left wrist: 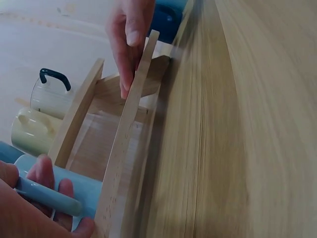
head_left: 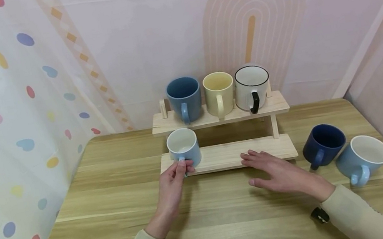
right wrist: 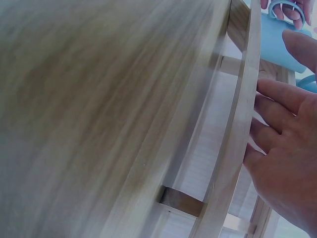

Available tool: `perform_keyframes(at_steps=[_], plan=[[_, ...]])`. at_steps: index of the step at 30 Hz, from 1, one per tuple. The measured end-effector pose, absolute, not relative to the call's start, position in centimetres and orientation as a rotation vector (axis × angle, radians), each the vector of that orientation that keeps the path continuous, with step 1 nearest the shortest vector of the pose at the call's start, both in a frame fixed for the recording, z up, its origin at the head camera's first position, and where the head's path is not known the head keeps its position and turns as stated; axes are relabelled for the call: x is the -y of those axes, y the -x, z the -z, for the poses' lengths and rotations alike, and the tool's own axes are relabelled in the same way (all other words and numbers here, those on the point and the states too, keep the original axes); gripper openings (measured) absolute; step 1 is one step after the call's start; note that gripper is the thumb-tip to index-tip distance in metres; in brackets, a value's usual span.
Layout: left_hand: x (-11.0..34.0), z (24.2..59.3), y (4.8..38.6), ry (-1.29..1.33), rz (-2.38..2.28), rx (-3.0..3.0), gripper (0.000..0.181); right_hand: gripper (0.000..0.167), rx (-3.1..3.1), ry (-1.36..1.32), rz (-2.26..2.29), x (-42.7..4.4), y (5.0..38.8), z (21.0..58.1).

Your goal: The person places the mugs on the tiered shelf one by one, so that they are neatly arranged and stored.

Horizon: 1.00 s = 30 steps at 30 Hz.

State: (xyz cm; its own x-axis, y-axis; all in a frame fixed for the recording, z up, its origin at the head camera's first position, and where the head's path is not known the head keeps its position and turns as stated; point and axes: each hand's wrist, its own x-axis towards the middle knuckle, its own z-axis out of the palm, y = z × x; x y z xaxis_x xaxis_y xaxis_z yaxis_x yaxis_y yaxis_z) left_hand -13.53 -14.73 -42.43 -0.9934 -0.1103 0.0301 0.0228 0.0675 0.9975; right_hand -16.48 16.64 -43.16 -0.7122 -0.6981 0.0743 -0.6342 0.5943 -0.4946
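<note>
My left hand [head_left: 173,184] pinches the handle of a light blue mug [head_left: 190,152] with a white inside. That mug is upright at the left end of the lower shelf [head_left: 228,155] of a two-tier wooden rack. In the left wrist view the fingers curl round the mug's handle [left wrist: 49,197]. My right hand [head_left: 280,170] has its fingers stretched out, the tips touching the front of the lower shelf; nothing is in its grasp. In the right wrist view these fingertips lie along the shelf's edge [right wrist: 237,124].
On the upper shelf [head_left: 222,119] stand a blue mug [head_left: 192,98], a yellow mug [head_left: 226,99] and a white mug [head_left: 247,95] with a black rim and handle. At right on the table [head_left: 233,235] are a navy mug [head_left: 318,149] and a larger light blue mug [head_left: 350,160], close together.
</note>
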Motion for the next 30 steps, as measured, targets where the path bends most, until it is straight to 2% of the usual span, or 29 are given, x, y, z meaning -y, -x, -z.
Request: perform_keyframes(at_steps=[19,25,30], plan=[[15.1,42.4,13.5,-0.082,1.984,2.318,0.033,0.064,-2.688,1.131,0.751,-16.7,16.6,43.3],[16.7,41.5,12.9,-0.117,1.866,2.352,0.029,0.064,-2.690,1.138,0.749,-16.7,16.6,43.3],[19.0,40.9,12.8,0.022,1.675,2.488,0.036,0.063,-2.693,1.140,0.759,-16.8,16.6,43.4]])
